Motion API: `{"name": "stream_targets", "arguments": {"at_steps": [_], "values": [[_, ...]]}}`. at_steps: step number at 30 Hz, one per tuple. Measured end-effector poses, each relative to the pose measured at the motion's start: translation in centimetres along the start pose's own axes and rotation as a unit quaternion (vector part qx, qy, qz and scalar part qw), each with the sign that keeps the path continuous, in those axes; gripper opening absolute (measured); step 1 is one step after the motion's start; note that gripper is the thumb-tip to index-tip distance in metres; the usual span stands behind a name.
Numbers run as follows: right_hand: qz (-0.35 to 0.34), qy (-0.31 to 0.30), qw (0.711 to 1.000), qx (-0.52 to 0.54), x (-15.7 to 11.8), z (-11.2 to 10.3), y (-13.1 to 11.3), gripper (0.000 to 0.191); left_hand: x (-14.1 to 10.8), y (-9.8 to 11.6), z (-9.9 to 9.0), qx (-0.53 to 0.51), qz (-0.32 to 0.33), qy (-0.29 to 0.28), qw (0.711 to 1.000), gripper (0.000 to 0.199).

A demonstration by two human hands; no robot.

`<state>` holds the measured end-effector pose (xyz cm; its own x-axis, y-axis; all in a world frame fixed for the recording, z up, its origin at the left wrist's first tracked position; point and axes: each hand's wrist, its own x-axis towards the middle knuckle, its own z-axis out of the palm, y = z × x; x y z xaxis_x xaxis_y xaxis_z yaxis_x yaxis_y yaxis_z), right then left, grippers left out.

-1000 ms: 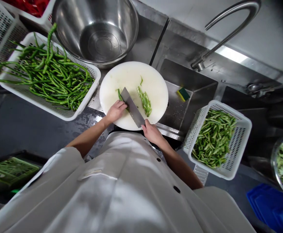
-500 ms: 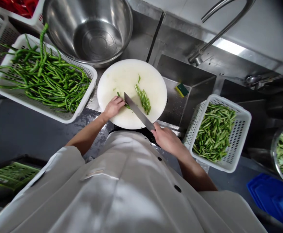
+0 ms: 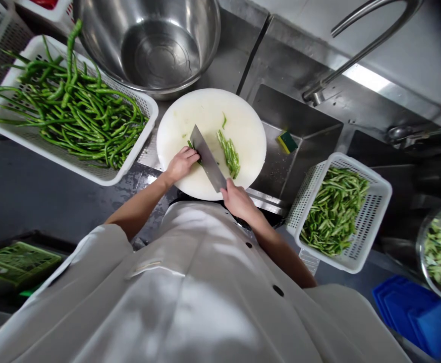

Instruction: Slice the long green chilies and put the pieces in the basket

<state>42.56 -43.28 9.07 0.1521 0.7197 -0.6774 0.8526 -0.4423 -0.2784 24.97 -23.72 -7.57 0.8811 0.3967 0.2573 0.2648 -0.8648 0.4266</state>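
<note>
On the round white cutting board [image 3: 196,107], my left hand [image 3: 181,164] presses down on a green pepper [image 3: 190,144] with curled fingers; most of the pepper is hidden. My right hand [image 3: 238,200] grips a cleaver [image 3: 209,162] by its handle. The blade lies slantwise over the board, its far end right beside my left fingertips. To the right of the blade is a small pile of slanting green slices [image 3: 230,155], with one thin curved piece [image 3: 224,120] above it.
Long whole green peppers [image 3: 88,123] fill a white basket [image 3: 154,115] on the left. A large steel bowl [image 3: 163,55] stands behind. Right of the board are a sink [image 3: 296,116] with a sponge [image 3: 287,142], a faucet [image 3: 341,70] and a basket [image 3: 381,212] of sliced green pieces.
The cleaver has turned steeper and shows more of its blade face. My right hand has shifted left, nearer the board. The whole view has moved slightly.
</note>
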Motion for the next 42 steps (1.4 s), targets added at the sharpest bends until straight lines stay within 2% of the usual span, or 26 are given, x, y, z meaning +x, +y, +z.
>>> {"name": "stream_targets", "arguments": {"at_steps": [3,6,9,12,14,19,22,25,29,33,38,42], "values": [[0.0,0.032,0.999,0.013,2.6,1.5,-0.8,0.037,0.1,-0.1,-0.4,0.007,0.014,-0.005,1.0,0.033],[0.005,0.036,0.999,0.021,3.5,2.2,-0.6,0.04,0.4,-1.1,-1.3,0.007,0.003,0.004,1.0,0.032],[0.013,0.027,0.999,0.022,2.4,1.8,0.5,0.042,0.9,-2.4,-2.2,0.031,-0.01,0.026,0.999,0.031],[0.026,0.015,0.999,0.011,0.7,1.2,1.2,0.043,0.9,-2.9,-2.6,0.05,0.021,0.002,0.999,0.033],[0.032,0.006,0.999,-0.005,-0.4,0.9,1.3,0.041,0.4,-2.6,-2.4,0.062,0.025,-0.004,0.998,0.035],[0.022,-0.019,0.998,-0.046,-3.0,-0.2,0.9,0.033,-1.1,-1.5,-1.3,0.059,-0.017,0.017,0.998,0.033],[0.021,-0.038,0.997,-0.058,-3.4,-0.6,0.6,0.032,-1.4,-1.4,-0.9,0.053,-0.021,0.019,0.998,0.03],[0.005,-0.034,0.998,-0.044,-1.8,-0.1,0.0,0.033,-1.3,-1.5,-0.8,0.055,-0.025,0.012,0.998,0.032],[-0.014,0.007,1.0,-0.02,2.0,1.2,-0.8,0.039,-1.3,-1.4,-1.0,0.054,-0.037,-0.01,0.998,0.033],[-0.028,0.02,0.999,-0.002,3.6,1.3,0.6,0.042,-1.3,-1.1,-1.5,0.046,-0.06,0.015,0.997,0.036],[-0.015,0.032,0.999,-0.008,1.5,1.2,3.2,0.047,-1.8,-0.7,-1.9,0.073,-0.044,0.026,0.996,0.037],[0.001,0.0,0.999,-0.047,-0.9,1.2,3.1,0.042,-2.9,-0.2,-1.4,0.06,-0.062,0.039,0.995,0.036]]}}
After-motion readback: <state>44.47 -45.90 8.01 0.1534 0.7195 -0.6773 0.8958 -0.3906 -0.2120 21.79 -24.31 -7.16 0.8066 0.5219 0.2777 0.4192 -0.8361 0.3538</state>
